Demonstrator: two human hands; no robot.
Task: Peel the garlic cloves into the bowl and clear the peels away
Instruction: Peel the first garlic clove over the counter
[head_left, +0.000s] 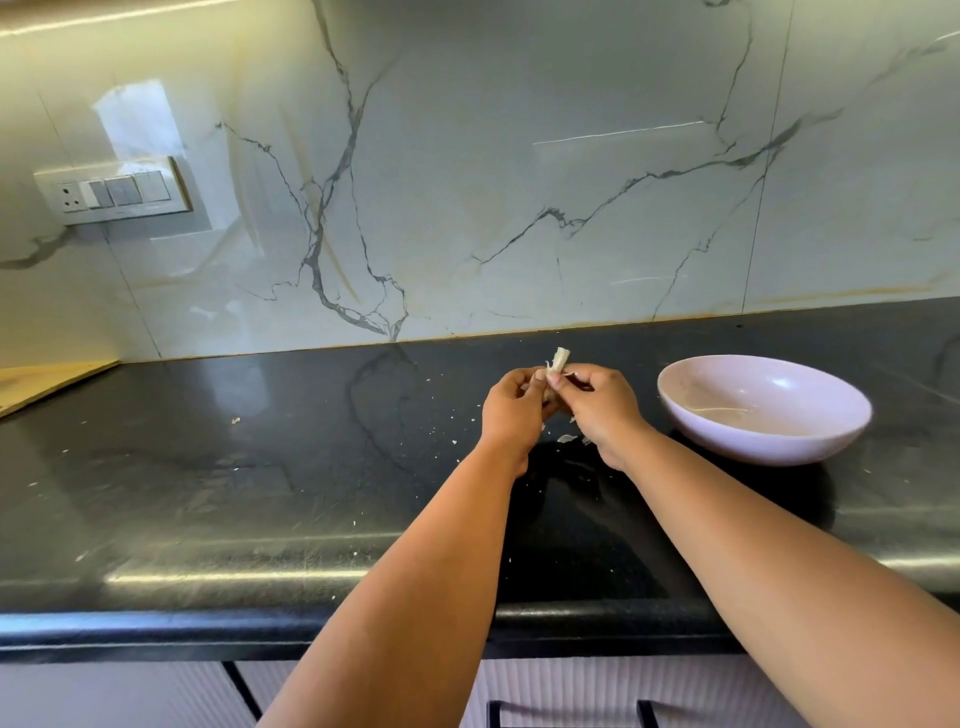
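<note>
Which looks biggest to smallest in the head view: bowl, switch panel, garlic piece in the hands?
1. Bowl, largest.
2. Switch panel, though it is farther from the camera, so true size is unsure.
3. Garlic piece, smallest by far.

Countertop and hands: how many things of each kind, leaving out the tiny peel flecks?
Bowl: 1
Garlic, pinched between both hands: 1
Wooden board: 1
Total: 3
</note>
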